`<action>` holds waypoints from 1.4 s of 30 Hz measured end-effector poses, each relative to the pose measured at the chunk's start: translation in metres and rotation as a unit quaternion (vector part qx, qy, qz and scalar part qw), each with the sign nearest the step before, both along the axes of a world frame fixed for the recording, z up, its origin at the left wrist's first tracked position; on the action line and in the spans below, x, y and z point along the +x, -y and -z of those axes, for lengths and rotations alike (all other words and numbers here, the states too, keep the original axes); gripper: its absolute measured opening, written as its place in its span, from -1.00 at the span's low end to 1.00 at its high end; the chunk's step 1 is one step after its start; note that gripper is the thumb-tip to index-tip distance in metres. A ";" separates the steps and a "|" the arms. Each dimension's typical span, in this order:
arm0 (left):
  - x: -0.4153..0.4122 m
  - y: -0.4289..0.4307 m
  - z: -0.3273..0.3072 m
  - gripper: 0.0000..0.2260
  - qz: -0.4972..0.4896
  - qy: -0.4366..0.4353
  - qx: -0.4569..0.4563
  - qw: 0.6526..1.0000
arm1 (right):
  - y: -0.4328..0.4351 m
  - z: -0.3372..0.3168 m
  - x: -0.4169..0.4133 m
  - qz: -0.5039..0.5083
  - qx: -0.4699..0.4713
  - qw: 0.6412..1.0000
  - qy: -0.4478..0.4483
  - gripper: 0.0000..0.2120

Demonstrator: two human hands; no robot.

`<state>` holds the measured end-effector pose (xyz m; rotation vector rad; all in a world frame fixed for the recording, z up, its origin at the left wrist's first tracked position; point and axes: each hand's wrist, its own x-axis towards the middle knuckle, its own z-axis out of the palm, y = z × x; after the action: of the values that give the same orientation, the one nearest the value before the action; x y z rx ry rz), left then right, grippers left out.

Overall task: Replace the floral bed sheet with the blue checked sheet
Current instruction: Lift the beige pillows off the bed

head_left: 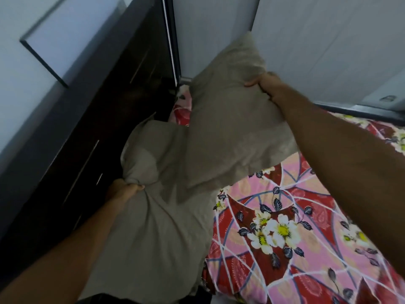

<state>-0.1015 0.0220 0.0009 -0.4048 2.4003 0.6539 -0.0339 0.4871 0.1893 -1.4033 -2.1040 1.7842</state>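
Up by the headboard (pixel 98 132), barely started tbh: left hand (pixel 123 190) fingers (pixel 137 187) bunch up one grey pillow (pixel 153 227), right hand (pixel 266 84) clamps the other pillow (pixel 230 128). Meanwhile the floral sheet (pixel 285 216) lies spread, not stripped yet, and the blue checked sheet isn't in view.

Home bedroom: bed with floral sheet (pixel 285 227), grey pillows (pixel 230 119), probably dark wardrobe (pixel 98 128) alongside.

dark wooden headboard (pixel 92 119) against pale bluish walls (pixel 317 40)
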 end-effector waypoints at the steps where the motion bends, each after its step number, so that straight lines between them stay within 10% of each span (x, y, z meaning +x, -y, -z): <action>1: 0.003 -0.007 -0.012 -0.46 0.001 -0.007 0.002 1.000 | -0.009 -0.009 0.010 -0.010 0.023 1.000 0.004 -0.32; 9: 0.071 -0.069 -0.107 -0.61 0.046 -0.092 0.045 0.994 | 0.002 -0.047 0.128 -0.038 0.174 0.984 0.002 -0.91; 19: 0.170 -0.182 -0.212 -0.57 0.132 -0.258 0.008 0.957 | 0.113 -0.029 0.265 -0.071 0.339 0.938 0.027 -0.71; 24: 0.211 -0.211 -0.193 -0.37 0.272 -0.224 0.062 0.934 | 0.171 0.015 0.301 -0.143 0.298 0.942 0.060 -0.67; 27: 0.233 -0.218 -0.165 -0.60 0.308 -0.136 0.128 0.933 | 0.178 0.044 0.314 -0.169 0.209 0.960 0.076 -0.70; 31: 0.232 -0.215 -0.146 -0.73 0.241 -0.049 0.319 0.915 | 0.154 0.048 0.315 0.026 0.021 0.999 -0.035 -0.83; 39: 0.230 -0.215 -0.133 -0.79 0.199 0.086 0.392 0.894 | 0.159 0.045 0.302 0.053 0.038 0.998 0.005 0.14; 42: 0.207 -0.230 -0.135 -0.59 0.327 0.088 0.373 0.864 | 0.161 0.035 0.302 0.023 0.043 0.996 0.075 0.35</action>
<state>0.1056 0.2515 0.1359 0.6251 1.7413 1.0673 0.2684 0.3256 0.1542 -1.5949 -2.1703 1.5985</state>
